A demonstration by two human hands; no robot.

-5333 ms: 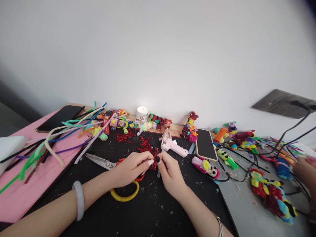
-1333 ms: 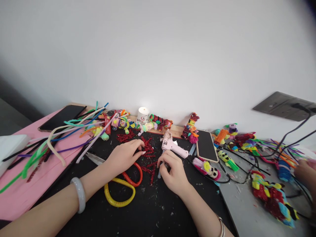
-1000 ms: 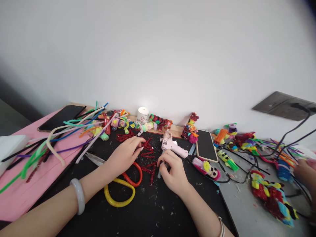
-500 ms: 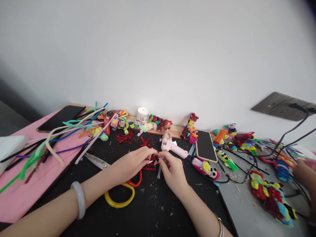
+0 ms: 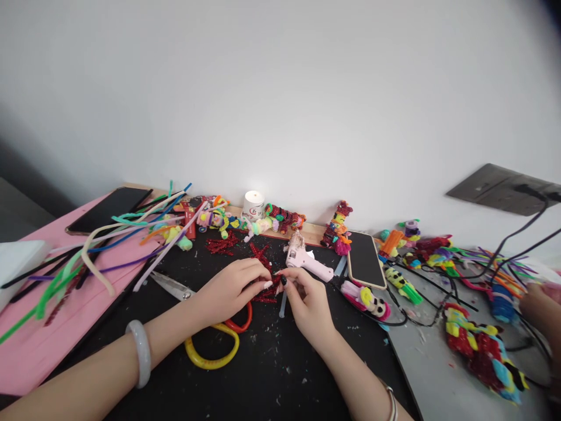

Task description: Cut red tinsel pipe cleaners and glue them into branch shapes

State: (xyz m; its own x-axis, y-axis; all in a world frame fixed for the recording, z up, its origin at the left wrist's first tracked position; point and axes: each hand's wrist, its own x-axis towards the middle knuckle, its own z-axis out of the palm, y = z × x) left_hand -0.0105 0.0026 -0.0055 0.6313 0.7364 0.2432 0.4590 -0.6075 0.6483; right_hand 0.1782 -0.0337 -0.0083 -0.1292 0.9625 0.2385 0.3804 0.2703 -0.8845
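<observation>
My left hand (image 5: pixel 241 286) hovers over a small heap of short red tinsel pipe cleaner pieces (image 5: pixel 265 295), its fingers loosely bent and the thumb a little apart from them. Close beside it on the right, my right hand (image 5: pixel 309 298) pinches thumb and forefinger on a tiny piece of red tinsel pipe cleaner, mostly hidden by the fingertips. Under my left forearm lie scissors (image 5: pixel 213 355) with yellow and red handles. Another pile of red tinsel pieces (image 5: pixel 221 242) rests farther back. A pink glue gun (image 5: pixel 309 262) lies just beyond my right hand.
Colourful pipe cleaners (image 5: pixel 99 251) spread over a pink board (image 5: pixel 39 345) at left. Pipe cleaner dolls (image 5: pixel 337 228) line the wall by a paper cup (image 5: pixel 253 206). A phone (image 5: pixel 367 260), black cables (image 5: pixel 511 234) and another person's hand (image 5: pixel 541 307) are at right.
My left hand has drawn slightly left, away from my right fingertips, and its thumb and fingers have parted. My right hand has hardly moved.
</observation>
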